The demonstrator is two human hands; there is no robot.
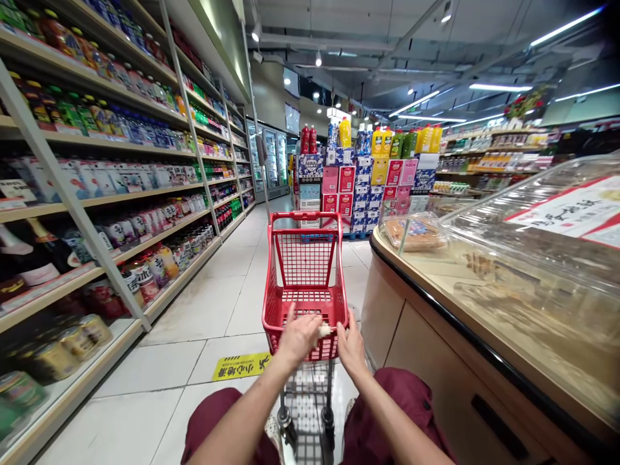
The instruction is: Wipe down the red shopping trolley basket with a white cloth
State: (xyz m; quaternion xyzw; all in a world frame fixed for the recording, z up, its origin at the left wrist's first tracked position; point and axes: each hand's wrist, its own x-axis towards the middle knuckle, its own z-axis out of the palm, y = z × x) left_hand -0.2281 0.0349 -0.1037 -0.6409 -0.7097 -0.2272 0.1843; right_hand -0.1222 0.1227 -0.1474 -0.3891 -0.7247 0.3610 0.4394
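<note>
A red plastic shopping cart (307, 294) on a grey frame stands right in front of me, and its basket shows nothing inside. My left hand (301, 334) is over the near rim, back of the hand up and fingers bent. At its fingertips is a small whitish thing (324, 330), too blurred to name. The near right corner of the basket is in the grasp of my right hand (351, 341), with the thumb on the inner side and the fingers outside. My knees in dark red trousers flank the cart's lower frame (306, 413).
Drink shelves (159, 187) line the left side. On the right a counter (394, 303) carries clear covers and a packaged food tray (414, 234). Stacked drink cartons (361, 194) stand ahead. A yellow wet-floor sticker (242, 367) lies on the tiled aisle (217, 303).
</note>
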